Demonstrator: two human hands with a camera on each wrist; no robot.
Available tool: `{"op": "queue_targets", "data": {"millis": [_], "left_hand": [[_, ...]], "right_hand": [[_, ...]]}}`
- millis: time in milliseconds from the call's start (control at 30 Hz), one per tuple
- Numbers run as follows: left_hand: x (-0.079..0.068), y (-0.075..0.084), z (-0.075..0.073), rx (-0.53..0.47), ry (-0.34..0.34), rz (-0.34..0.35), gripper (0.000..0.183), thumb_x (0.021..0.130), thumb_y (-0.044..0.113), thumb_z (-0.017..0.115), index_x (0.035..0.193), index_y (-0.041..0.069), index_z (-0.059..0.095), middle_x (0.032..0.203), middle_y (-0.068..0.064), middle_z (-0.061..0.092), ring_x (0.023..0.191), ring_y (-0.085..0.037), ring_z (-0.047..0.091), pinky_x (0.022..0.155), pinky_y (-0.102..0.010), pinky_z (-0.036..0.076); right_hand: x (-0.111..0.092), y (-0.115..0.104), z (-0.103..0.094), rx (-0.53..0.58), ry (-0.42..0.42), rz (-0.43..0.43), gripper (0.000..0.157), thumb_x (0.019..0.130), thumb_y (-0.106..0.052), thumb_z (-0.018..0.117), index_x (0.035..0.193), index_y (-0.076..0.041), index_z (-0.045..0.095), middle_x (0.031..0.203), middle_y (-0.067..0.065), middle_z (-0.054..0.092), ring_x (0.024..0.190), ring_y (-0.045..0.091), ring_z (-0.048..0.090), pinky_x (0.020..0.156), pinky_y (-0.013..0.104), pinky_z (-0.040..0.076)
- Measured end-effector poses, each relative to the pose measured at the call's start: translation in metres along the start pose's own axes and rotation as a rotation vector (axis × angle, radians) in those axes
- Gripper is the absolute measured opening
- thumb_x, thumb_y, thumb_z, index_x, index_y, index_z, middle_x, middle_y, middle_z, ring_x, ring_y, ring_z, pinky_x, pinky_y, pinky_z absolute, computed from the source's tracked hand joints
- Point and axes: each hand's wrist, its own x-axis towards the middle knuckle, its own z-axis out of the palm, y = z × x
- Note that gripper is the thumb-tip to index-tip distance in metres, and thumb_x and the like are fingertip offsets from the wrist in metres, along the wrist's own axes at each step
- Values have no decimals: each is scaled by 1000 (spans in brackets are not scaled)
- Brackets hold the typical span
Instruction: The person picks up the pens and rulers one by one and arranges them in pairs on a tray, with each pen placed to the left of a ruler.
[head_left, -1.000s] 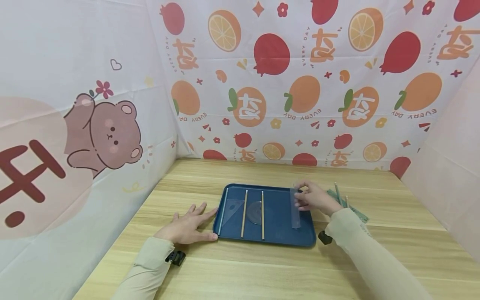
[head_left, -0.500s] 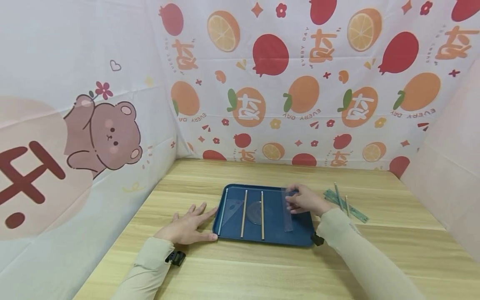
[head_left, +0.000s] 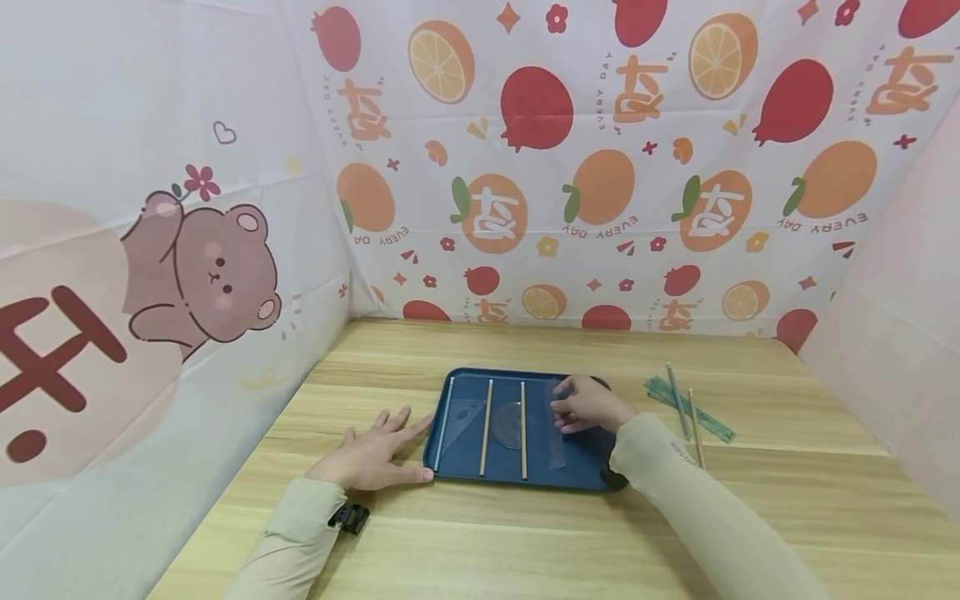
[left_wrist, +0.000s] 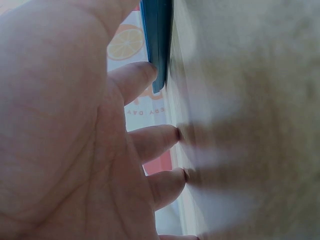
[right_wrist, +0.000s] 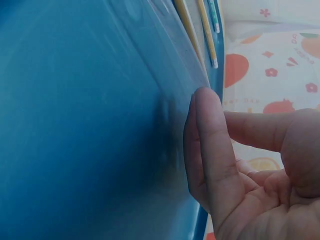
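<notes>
Right hand [head_left: 591, 405] pinching the clear ruler [head_left: 556, 450] over the blue tray [head_left: 587, 463], just right of the tray's rightmost pencil [head_left: 523, 442] (can't tell if the ruler touches the tray floor). Left hand [head_left: 367, 460] fingers spread, on the wood table [head_left: 465, 550], touching the tray's left side. Green ruler [head_left: 712, 426] lies right of the tray.

hd view: high, fwd-dn | wrist views: close | all share: tray [head_left: 582, 465]

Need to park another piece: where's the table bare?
The table is bare in front of the tray, between the sleeves, and behind it to the printed backdrop. Crowded: the tray's left part, holding pencils, and the table around the green strip.
</notes>
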Motion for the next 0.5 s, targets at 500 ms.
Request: {"op": "queue_targets", "data": {"millis": [500], "left_hand": [[1,-1,1,12,-1,-3,95,92,70,73,170,32,34,178,-25,22,162,-59,15,112,-94,7]], "right_hand": [[12,-5,24,-76,48,53,17,104,-2,67,117,2,56,80,10,69,61,14,67,60,27,63]]}}
